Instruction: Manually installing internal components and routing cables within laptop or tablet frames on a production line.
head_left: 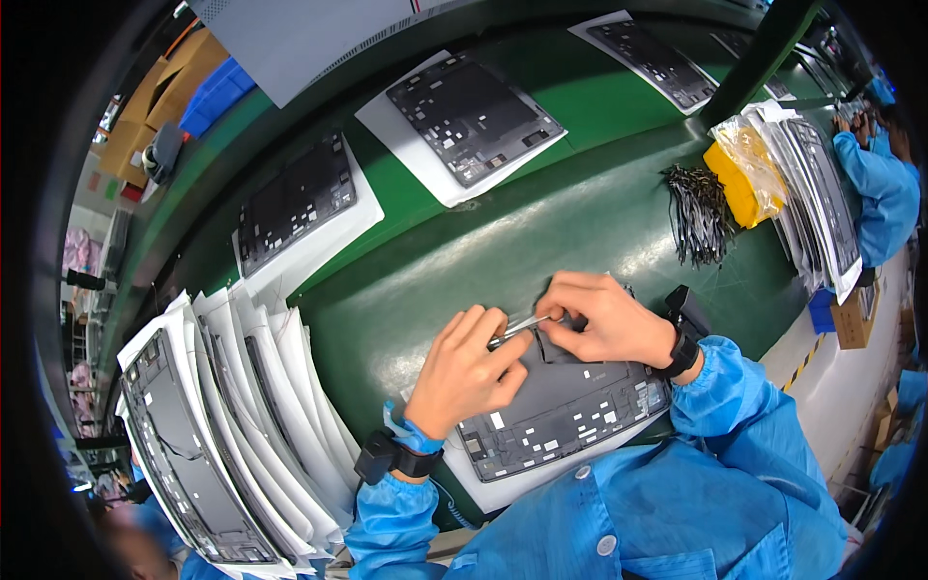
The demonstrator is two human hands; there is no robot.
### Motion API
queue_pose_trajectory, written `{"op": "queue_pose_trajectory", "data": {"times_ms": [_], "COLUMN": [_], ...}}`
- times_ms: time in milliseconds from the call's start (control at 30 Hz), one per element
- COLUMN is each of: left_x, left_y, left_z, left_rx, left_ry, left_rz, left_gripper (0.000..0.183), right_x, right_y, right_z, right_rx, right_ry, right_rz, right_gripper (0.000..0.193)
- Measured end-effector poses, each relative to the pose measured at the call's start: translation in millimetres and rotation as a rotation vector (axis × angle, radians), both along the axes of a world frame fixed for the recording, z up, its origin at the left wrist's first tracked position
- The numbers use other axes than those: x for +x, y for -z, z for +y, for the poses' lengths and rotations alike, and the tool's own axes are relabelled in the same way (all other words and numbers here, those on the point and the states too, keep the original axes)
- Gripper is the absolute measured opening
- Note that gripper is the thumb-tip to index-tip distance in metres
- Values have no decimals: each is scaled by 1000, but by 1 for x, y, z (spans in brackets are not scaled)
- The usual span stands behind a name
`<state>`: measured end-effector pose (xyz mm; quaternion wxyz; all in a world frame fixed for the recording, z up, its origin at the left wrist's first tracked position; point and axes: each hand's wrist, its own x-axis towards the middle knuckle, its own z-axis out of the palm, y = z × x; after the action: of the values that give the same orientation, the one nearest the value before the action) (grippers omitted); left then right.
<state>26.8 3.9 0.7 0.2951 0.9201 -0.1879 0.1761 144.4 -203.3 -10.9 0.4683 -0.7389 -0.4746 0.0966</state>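
Both hands meet over a dark tablet back housing (561, 411) that lies on a white sheet (493, 494) close to my body. Between them runs a thin silvery strip (523, 326); its exact kind is unclear. My left hand (462, 375) is closed, pinching the strip's left end between thumb and fingers. At the other end, my right hand (611, 321) is closed too, with its fingertips pinched on the strip. Below the right fingertips, a thin dark line, perhaps a cable, bends over the housing. Both hands partly cover the housing's far side.
At left leans a stack of housings (184, 435) interleaved with white sheets; a similar stack (822, 184) stands at far right. Beside that lie a bundle of dark cables (698, 217) and a yellow block (739, 179). More housings (474, 116) rest on the green strip beyond. A co-worker's blue sleeve (875, 198) shows at right.
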Motion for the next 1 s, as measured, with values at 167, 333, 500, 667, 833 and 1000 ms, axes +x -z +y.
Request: {"op": "queue_pose_trajectory", "data": {"times_ms": [167,333,500,667,833,1000], "left_x": [3,9,10,14,17,19], "left_y": [-4,-1,-4,-8,-8,-3], "left_z": [-8,-9,-20,-26,-28,-27], "left_rx": [-33,-198,-42,44,71,20], "left_ry": [-50,-107,-115,-105,-102,-94], "left_rz": [59,80,32,46,64,39], "left_gripper": [25,14,12,14,15,15], "right_x": [6,4,8,13,12,9], "right_y": [-1,-6,-5,-3,0,2], "right_z": [-5,-7,-9,-14,-12,-7], "right_rx": [33,-29,-8,6,30,-11], "right_ry": [-45,-76,-88,-96,-84,-3], "right_rz": [-159,-233,-224,-214,-214,-273], "right_gripper": [13,20,20,21,21,18]}}
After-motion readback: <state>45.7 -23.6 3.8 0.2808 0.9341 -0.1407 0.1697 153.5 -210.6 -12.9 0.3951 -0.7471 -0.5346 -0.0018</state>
